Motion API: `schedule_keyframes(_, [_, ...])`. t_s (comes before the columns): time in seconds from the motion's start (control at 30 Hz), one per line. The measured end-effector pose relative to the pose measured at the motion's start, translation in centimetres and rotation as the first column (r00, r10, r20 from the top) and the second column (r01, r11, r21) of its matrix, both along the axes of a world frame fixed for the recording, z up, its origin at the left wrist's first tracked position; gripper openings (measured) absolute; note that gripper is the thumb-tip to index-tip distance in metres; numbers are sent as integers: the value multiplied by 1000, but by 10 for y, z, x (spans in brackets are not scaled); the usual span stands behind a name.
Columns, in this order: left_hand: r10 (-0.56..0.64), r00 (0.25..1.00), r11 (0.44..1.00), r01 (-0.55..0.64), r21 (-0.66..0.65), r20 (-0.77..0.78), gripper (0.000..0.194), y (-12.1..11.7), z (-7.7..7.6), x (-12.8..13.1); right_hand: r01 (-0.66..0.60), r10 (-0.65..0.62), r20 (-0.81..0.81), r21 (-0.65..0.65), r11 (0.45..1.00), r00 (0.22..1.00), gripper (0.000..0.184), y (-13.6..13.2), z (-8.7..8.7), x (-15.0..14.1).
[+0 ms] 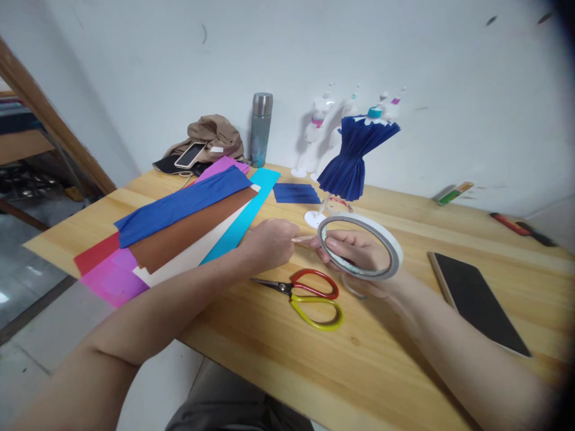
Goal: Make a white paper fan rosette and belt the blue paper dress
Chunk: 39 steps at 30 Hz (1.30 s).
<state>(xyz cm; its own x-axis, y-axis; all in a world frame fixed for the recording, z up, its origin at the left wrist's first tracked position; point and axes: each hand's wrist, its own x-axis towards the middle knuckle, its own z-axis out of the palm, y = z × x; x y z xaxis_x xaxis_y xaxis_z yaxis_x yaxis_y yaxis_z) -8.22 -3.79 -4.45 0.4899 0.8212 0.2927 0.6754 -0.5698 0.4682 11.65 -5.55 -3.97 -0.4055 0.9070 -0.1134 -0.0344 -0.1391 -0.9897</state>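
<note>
My right hand (360, 249) grips a roll of white double-sided tape (396, 246), with fingers inside the ring. Closed in a fist, my left hand (273, 240) is just left of it; a thin pale strip (304, 239) shows between the two hands, and what the left fingers pinch is hidden. Below the hands lie scissors (284, 288) with one red and one yellow handle, blades pointing left. Behind the roll stands a small white mannequin wearing a pleated dark blue dress (354, 158). A flat blue piece (296, 193) lies beside its base.
Coloured sheets, among them a brown one (193, 230) and a cyan one (233, 221), are stacked at left. Behind them are a phone (190, 155), a brown cloth (215, 134) and a thermos (261, 131). More white mannequins (309, 140) stand by the wall. A dark tablet-like slab (478, 299) lies right.
</note>
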Motion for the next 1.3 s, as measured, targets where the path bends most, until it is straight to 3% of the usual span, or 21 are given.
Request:
schedule_keyframes(0.07, [42, 998, 999, -42, 21, -43, 17, 1, 3, -1, -22, 22, 33, 9, 1000, 999, 42, -1, -2, 1])
schedule_keyframes(0.17, [125, 991, 992, -123, -34, 56, 16, 2, 9, -1, -31, 29, 79, 20, 999, 996, 43, -3, -4, 1])
schedule_keyframes(0.27, [211, 961, 952, -161, -259, 178, 14, 4, 14, 0, -43, 43, 114, 2, 999, 993, 49, -4, -5, -1])
schedule_keyframes(0.4, [366, 867, 748, -59, -661, 337, 13, 8, 20, 1, -76, 76, 111, -3, 997, 991, 50, -2, -3, -2])
schedule_keyframes(0.5, [433, 815, 648, 17, -762, 386, 13, 9, 26, 0, -71, 70, 102, 5, 997, 992, 49, -1, -4, 0])
schedule_keyframes(0.73, [466, 735, 571, 176, -802, 493, 9, 8, 27, -4, -40, 38, 74, 15, 999, 997, 45, 8, -19, 8])
schedule_keyframes(0.87, [469, 688, 538, 274, -797, 554, 17, 8, 23, -4, -42, 40, 51, 51, 998, 998, 43, 12, -24, 10])
schedule_keyframes(1.13, [473, 542, 461, 520, -719, 695, 8, 8, 15, -2, -63, 56, 70, 101, 993, 996, 47, 15, -25, 16])
schedule_keyframes(1.2, [443, 528, 448, 570, -689, 725, 1, 8, 13, -3, -58, 50, 73, 103, 993, 996, 46, 16, -24, 16])
schedule_keyframes(1.3, [389, 520, 436, 623, -649, 760, 10, 9, 10, -4, -56, 45, 87, 127, 990, 995, 47, 16, -19, 14])
